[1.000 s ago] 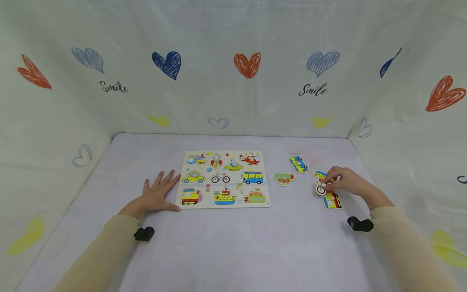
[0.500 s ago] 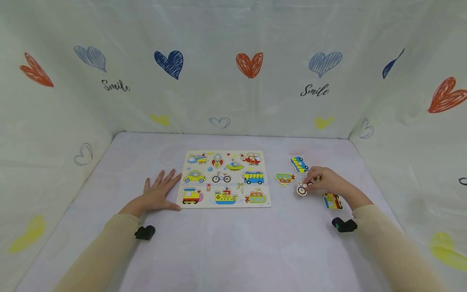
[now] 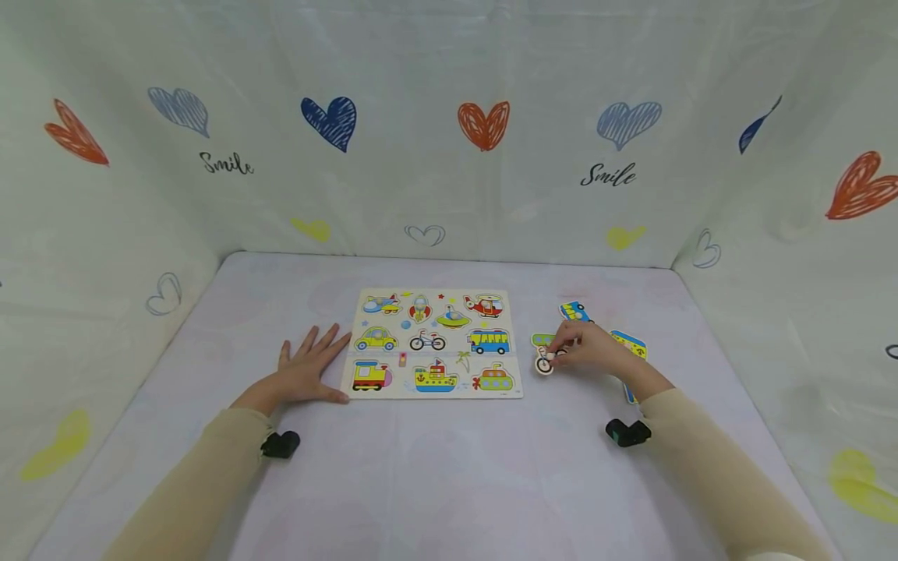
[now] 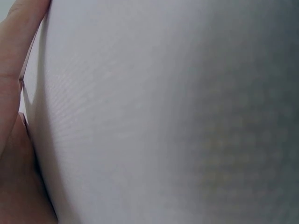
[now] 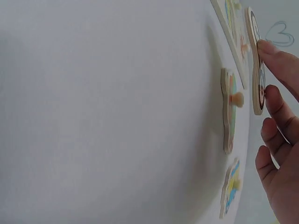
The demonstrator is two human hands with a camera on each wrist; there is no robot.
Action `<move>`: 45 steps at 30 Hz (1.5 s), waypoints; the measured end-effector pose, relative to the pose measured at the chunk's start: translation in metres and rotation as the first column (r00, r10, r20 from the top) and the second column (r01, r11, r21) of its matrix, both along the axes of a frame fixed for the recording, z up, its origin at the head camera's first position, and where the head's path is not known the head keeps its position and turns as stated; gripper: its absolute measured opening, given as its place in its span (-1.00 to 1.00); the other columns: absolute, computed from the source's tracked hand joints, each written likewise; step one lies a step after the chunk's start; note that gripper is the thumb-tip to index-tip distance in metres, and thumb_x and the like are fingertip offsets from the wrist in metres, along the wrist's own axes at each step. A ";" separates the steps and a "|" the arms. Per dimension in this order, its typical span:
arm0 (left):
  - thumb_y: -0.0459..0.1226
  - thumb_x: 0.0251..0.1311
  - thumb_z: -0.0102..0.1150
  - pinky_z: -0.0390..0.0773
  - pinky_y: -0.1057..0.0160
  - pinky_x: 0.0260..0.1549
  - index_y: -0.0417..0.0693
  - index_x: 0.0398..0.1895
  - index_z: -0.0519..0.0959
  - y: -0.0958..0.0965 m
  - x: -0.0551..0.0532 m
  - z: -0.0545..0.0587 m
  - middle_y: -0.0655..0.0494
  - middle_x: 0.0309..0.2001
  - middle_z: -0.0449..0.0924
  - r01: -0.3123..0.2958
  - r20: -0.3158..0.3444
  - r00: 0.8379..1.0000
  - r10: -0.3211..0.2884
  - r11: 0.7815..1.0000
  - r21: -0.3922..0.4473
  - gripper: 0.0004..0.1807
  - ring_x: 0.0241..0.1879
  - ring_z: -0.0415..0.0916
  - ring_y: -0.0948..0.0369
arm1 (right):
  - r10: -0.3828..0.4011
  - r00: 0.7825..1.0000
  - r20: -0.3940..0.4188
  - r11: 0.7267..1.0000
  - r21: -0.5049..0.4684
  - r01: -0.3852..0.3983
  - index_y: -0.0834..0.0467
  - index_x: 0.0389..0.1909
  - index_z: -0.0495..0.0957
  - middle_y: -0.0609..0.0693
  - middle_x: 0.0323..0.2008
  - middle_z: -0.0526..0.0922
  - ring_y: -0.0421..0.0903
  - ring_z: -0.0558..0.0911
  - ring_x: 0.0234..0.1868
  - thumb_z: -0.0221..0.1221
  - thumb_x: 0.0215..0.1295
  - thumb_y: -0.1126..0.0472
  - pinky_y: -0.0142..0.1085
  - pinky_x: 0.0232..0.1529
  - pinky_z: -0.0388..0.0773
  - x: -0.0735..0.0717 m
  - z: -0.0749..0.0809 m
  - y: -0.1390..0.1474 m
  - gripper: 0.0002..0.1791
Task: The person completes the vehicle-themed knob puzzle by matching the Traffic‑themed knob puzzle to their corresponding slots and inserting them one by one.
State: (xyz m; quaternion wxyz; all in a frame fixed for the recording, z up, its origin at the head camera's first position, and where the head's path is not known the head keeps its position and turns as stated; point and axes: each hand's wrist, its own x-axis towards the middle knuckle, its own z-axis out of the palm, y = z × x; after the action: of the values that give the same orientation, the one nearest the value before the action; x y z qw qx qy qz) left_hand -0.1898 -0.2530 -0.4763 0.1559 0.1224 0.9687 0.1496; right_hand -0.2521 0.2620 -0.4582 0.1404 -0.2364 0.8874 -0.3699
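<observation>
My right hand (image 3: 588, 348) pinches a wooden bicycle puzzle piece (image 3: 543, 363) between thumb and fingers. In the right wrist view the bicycle piece (image 5: 256, 65) is raised off the table, above a submarine piece (image 5: 229, 112) with a knob. From the head view, the submarine piece (image 3: 542, 340) is partly hidden behind the hand. Spread flat on the table, my left hand (image 3: 306, 374) has its fingertips at the left edge of the puzzle board (image 3: 431, 394), which shows pictures of vehicles. In the left wrist view only part of the left hand (image 4: 14, 84) shows, at the edge.
A bus piece (image 3: 575, 311) lies behind the right hand. To its right is a yellow and blue piece (image 3: 631, 343), and another piece (image 3: 629, 394) is mostly covered by the right wrist. A white cloth with printed hearts (image 3: 484, 125) hangs behind the table (image 3: 449, 483).
My right hand has carried the bicycle piece leftward from the pieces at the right to over the submarine piece, uncovering the yellow and blue piece. The left hand stays at the board.
</observation>
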 end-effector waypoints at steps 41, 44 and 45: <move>0.29 -0.21 0.43 -0.57 -0.44 0.19 -0.03 0.55 -0.05 0.002 -0.002 0.002 -0.16 0.55 -0.34 -0.022 0.030 0.999 0.022 0.999 -0.025 0.31 0.46 -0.54 -0.25 | 0.018 0.999 -0.045 0.999 -0.050 -0.021 0.08 -0.27 0.74 -0.11 -0.41 0.55 -0.10 0.42 -0.36 0.42 0.12 0.16 -0.33 -0.39 0.36 -0.018 0.002 -0.152 -0.83; 0.28 -0.21 0.43 -0.57 -0.44 0.20 -0.02 0.55 -0.05 0.002 -0.002 0.002 -0.15 0.55 -0.34 -0.025 0.028 0.999 0.026 0.999 -0.031 0.32 0.46 -0.54 -0.25 | 0.035 0.997 -0.063 0.998 -0.058 -0.039 0.10 -0.27 0.74 -0.12 -0.43 0.56 -0.10 0.42 -0.39 0.43 0.10 0.17 -0.33 -0.40 0.35 -0.019 0.000 -0.161 -0.83; 0.28 -0.21 0.43 -0.56 -0.44 0.20 -0.02 0.55 -0.05 0.002 -0.002 0.001 -0.15 0.55 -0.33 -0.025 0.026 0.999 0.026 0.999 -0.032 0.32 0.46 -0.53 -0.25 | 0.033 0.997 -0.063 0.998 -0.057 -0.037 0.10 -0.27 0.74 -0.12 -0.43 0.56 -0.10 0.42 -0.40 0.43 0.10 0.17 -0.34 -0.41 0.35 -0.019 0.000 -0.164 -0.82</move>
State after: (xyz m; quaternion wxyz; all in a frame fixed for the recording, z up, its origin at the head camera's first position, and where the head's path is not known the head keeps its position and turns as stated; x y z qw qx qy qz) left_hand -0.1921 -0.2512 -0.4752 0.1686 0.1055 0.9703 0.1378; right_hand -0.2716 0.0980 -0.4587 0.1125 -0.2671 0.8760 -0.3855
